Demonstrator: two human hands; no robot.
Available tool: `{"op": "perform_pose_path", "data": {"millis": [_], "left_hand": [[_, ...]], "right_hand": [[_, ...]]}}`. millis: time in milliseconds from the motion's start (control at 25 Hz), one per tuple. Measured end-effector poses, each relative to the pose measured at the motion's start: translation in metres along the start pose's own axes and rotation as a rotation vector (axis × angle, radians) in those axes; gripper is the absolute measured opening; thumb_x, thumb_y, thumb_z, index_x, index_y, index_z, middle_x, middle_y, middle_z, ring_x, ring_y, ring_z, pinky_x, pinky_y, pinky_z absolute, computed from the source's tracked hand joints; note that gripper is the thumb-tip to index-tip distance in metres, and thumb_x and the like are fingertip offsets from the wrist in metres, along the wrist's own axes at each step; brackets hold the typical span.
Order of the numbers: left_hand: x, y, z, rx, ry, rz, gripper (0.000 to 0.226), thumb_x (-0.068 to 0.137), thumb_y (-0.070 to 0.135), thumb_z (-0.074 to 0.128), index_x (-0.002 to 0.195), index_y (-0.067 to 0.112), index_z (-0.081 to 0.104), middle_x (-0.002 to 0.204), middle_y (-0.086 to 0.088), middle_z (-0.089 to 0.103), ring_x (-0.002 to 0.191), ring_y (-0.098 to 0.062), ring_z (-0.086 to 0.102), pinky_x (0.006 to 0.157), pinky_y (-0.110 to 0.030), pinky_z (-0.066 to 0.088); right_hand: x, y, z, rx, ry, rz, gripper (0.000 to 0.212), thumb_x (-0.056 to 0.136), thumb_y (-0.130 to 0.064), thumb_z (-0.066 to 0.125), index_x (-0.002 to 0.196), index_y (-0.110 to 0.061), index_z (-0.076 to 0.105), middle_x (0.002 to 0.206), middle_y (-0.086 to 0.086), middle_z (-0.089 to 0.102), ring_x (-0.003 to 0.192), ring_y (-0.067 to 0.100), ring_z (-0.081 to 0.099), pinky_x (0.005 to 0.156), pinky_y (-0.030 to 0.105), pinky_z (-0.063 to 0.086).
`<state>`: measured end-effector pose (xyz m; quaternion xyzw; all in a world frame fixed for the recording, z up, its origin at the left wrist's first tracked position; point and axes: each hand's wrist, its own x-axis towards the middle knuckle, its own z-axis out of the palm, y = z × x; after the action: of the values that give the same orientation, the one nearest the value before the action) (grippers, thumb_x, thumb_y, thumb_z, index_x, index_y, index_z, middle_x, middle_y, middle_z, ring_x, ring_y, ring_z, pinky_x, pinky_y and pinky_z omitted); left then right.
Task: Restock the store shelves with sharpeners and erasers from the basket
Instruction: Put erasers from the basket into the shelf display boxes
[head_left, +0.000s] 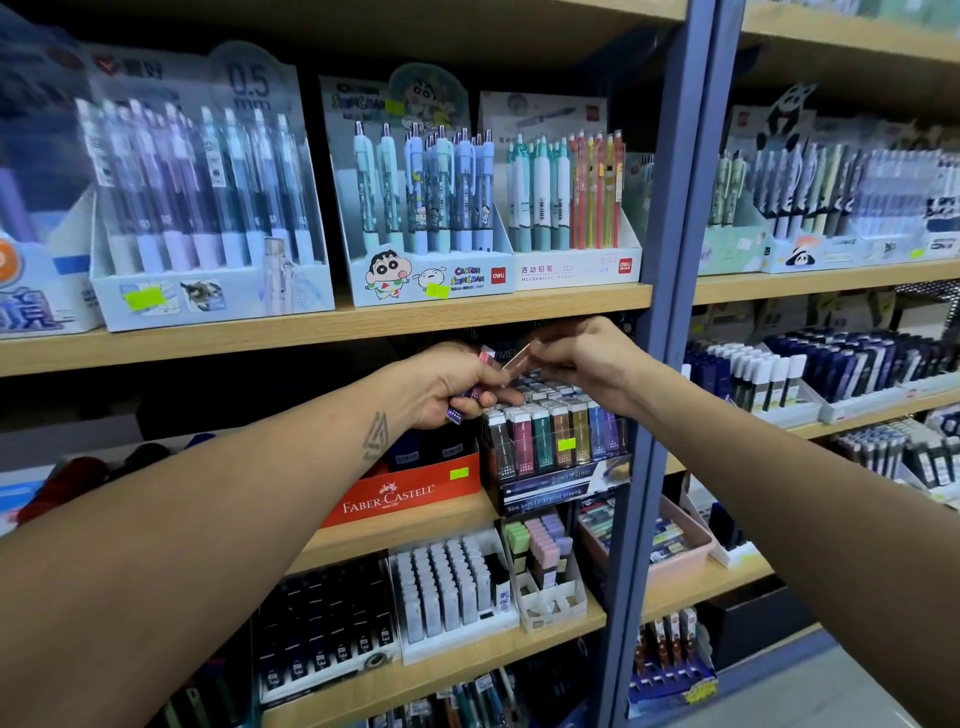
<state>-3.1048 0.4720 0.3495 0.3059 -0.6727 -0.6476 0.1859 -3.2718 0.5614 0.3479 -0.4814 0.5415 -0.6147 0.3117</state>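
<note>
From my remote view, the biggest thing is the wooden shelving (322, 327), split by a blue-grey steel upright (670, 291) that runs from twelve o'clock down to six and crowds the right forearm. On the upper shelf at eleven o'clock stands a pale display box of gel pens (208, 197) marked "0.5"; at twelve sits a Crayon Shinchan pen box (426, 208) with a "deli" logo, and just beside it a deli box (571, 208) reading "MECHANICAL PENCIL" with Chinese characters. Below, at seven o'clock from the hands, a red carton (405, 493) reads "FABER-CASTELL". Touching its right side is the dark eraser display (556, 447), its front printed "Slim body for precise erasing", with a green price sticker on the clear rail; the upper shelf's edge hangs close above it, leaving little headroom. Lower still, at six o'clock, are a tray of white sharpeners or erasers (447, 587), I cannot tell which, and a small box of pastel erasers (543, 545). My left hand (452, 384) is clenched round a bundle of slim erasers (462, 408), purple ends showing under the fingers. My right hand (582, 358) pinches one pinkish slim eraser (517, 358), tilted, just above the display's back rows. The basket is out of view.
</note>
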Motion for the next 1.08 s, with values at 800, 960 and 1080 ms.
{"op": "perform_pose_path", "data": {"millis": [800, 960, 1080], "left_hand": [[0.010, -0.004, 0.005, -0.030, 0.081, 0.051, 0.004, 0.097, 0.001, 0.057, 0.098, 0.005, 0.056, 0.079, -0.012, 0.063, 0.033, -0.002, 0.036, 0.027, -0.013, 0.018], [0.015, 0.000, 0.012, -0.031, 0.134, 0.134, 0.006, 0.097, 0.006, 0.060, 0.092, 0.007, 0.063, 0.065, 0.000, 0.063, 0.031, -0.001, 0.030, 0.030, -0.011, 0.014], [0.019, 0.003, 0.012, -0.069, 0.136, 0.129, 0.016, 0.098, 0.009, 0.057, 0.084, 0.005, 0.064, 0.066, -0.002, 0.057, 0.031, -0.001, 0.027, 0.030, -0.013, 0.012]], "right_hand": [[-0.006, 0.000, -0.018, -0.151, -0.040, -0.028, 0.020, 0.078, 0.009, 0.076, 0.093, 0.006, 0.064, 0.073, 0.015, 0.072, 0.081, 0.030, 0.072, 0.075, 0.030, 0.059], [0.000, 0.002, -0.016, -0.289, -0.044, -0.126, 0.023, 0.074, 0.006, 0.081, 0.093, 0.010, 0.069, 0.084, 0.011, 0.075, 0.086, 0.023, 0.072, 0.083, 0.032, 0.057], [-0.002, 0.006, -0.018, -0.348, -0.055, -0.151, 0.024, 0.083, 0.009, 0.071, 0.106, 0.005, 0.070, 0.093, 0.014, 0.075, 0.088, 0.026, 0.069, 0.078, 0.032, 0.056]]}}
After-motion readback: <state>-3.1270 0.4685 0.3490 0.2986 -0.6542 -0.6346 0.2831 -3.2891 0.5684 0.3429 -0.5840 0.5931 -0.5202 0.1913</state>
